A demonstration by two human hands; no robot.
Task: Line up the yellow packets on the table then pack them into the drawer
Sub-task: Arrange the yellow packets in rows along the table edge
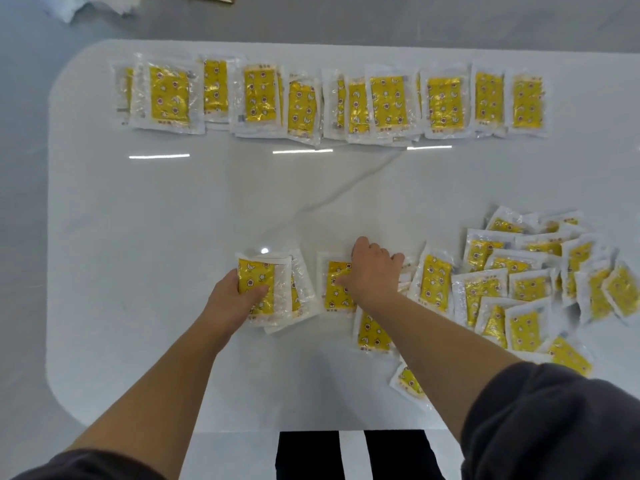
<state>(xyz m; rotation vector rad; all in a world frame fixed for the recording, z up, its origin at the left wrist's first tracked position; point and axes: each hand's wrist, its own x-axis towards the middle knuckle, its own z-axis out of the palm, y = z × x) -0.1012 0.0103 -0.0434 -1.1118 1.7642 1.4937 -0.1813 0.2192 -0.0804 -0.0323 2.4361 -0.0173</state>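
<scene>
Yellow packets in clear wrap lie on a white table (173, 220). A row of several packets (332, 100) runs along the far side. A loose heap of packets (526, 285) covers the near right. My left hand (239, 299) grips a small stack of packets (277, 289), thumb across the top one. My right hand (370, 271) rests knuckles-up on a single packet (337, 292) just right of that stack, fingers curled over its right edge. No drawer is in view.
The table's rounded near edge (242, 429) is close to my body. Grey floor surrounds it, with crumpled white material (90, 6) at the far left. One packet (407, 381) lies near the front edge.
</scene>
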